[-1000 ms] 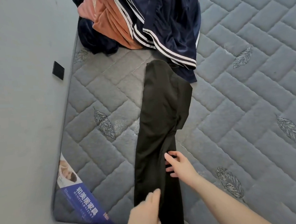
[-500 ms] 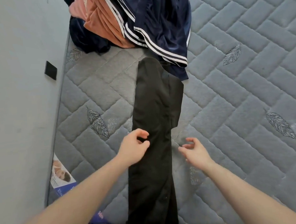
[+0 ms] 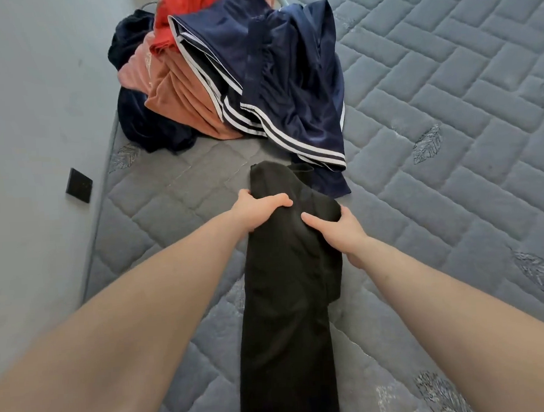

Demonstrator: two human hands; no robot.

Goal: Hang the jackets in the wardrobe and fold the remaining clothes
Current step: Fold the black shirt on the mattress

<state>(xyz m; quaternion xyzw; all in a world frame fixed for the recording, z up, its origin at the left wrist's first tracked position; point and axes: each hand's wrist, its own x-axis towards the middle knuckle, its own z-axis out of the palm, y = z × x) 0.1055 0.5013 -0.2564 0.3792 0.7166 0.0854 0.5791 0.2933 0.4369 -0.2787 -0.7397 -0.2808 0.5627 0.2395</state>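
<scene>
Trousers [image 3: 288, 299] on mattress [image 3: 434, 134], before pile [image 3: 242, 81]

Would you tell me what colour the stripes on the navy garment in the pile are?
White, running in pairs along the navy garment; the head view shows them clearly.

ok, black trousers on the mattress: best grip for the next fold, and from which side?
Probably the far end, at both side edges, coming from the near side along its length. The black trousers lie flat in a long strip on the mattress. The left hand and right hand already grip there, one per edge.
</scene>
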